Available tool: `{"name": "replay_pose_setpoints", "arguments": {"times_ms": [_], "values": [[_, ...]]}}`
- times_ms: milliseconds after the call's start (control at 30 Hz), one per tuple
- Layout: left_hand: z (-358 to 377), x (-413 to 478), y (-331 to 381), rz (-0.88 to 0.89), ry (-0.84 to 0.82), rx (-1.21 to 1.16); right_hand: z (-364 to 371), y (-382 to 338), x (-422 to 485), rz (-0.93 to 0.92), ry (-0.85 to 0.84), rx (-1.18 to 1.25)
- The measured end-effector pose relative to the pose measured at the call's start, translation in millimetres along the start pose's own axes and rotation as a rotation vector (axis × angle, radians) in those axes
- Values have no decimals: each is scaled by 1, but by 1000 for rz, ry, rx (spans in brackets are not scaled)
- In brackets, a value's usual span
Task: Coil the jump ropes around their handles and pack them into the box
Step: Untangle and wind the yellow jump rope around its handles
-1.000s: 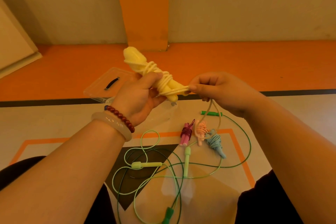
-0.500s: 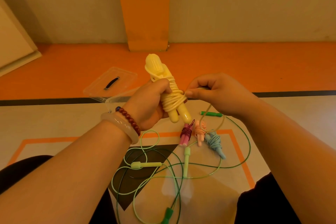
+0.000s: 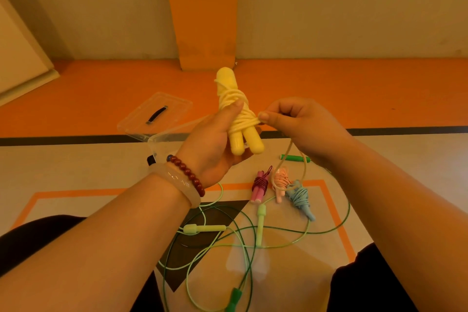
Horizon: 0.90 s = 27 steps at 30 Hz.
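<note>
Right fingers (image 3: 264, 117) pinch rope (image 3: 242, 120); left hand (image 3: 211, 145) grips handles (image 3: 252, 140).

we seem to be in a gym or activity hall: the smooth floor (image 3: 76, 164) is painted in beige and orange bands with a black line (image 3: 405, 130) across it, an orange pillar (image 3: 202, 7) stands against the plain far wall (image 3: 329, 7), and jump ropes (image 3: 260, 220) lie on the near floor.
</note>
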<state>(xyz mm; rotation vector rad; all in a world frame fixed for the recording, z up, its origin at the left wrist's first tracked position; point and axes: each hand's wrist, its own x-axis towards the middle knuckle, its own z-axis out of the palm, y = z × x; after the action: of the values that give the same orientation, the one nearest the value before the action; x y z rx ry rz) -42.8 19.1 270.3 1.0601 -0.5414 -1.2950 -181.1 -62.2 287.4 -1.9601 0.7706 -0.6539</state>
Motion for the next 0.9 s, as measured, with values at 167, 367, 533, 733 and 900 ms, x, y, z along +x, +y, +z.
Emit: {"name": "replay_pose_setpoints", "arguments": {"times_ms": [167,367,533,733,900], "values": [[0,0,2,29,-9,-29,2,2,-1,37,28,-2],[-2,0,0,35,23,-61,5,3,-4,7,12,-91],[-4,-3,3,-19,-37,-109,7,1,-7,16,-76,-72],[-2,-3,3,-27,-13,39,7,0,-7,-17,-178,-70],[-1,-1,1,97,82,173,0,-3,-7,-28,-272,-191]]}}
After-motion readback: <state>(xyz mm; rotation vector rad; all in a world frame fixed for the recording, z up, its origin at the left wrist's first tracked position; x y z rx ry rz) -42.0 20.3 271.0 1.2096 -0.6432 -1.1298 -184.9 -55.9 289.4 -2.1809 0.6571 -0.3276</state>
